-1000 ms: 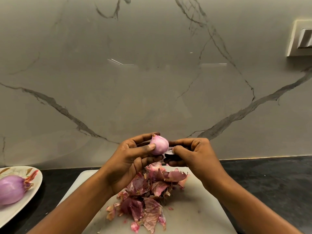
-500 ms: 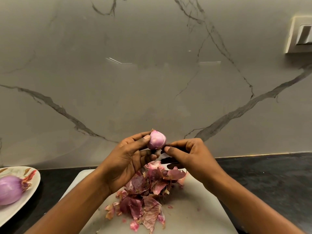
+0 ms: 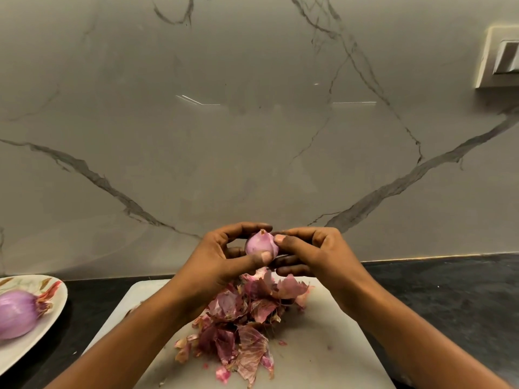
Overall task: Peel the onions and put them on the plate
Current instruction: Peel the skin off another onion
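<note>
Above the cutting board [image 3: 323, 341], left hand [image 3: 216, 262] fingers curl round a small onion [image 3: 259, 245]; the right hand [image 3: 311, 254] pinches its side. Skins [image 3: 241, 321] lie heaped below. Peeling appears nearly finished; next, the onion goes left to the plate [image 3: 56, 307], beside a peeled onion [image 3: 16, 315].

Two onions [image 3: 259, 244] [image 3: 16, 314], one plate [image 3: 25, 352], one board [image 3: 323, 346]
</note>
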### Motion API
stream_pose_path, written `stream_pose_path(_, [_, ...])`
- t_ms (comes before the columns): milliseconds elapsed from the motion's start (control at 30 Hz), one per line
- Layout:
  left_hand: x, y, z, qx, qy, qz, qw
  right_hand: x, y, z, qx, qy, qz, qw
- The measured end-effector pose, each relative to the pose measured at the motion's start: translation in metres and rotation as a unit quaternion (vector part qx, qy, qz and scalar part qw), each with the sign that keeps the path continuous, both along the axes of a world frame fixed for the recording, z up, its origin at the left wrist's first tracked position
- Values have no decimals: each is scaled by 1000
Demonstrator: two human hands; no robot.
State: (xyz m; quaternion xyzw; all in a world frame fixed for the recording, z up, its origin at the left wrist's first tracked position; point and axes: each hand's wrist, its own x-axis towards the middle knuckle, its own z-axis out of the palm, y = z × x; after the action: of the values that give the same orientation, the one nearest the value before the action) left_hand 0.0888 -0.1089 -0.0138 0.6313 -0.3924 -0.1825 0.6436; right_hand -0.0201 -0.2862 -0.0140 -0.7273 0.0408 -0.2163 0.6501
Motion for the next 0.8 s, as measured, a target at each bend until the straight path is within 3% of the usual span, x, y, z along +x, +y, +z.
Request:
stream_pose_path(333, [-1,3,3,-15,-17,24,999,2,-2,-5,-84,-56,22,995])
stream_pose_path(567, [-5,0,1,-20,-55,41,997,2,3,-13,-221,-111,-56,967])
stream_pose_path(800, [-4,1,1,-17,-82,44,996,1,3,-11,-178,-96,-49,978])
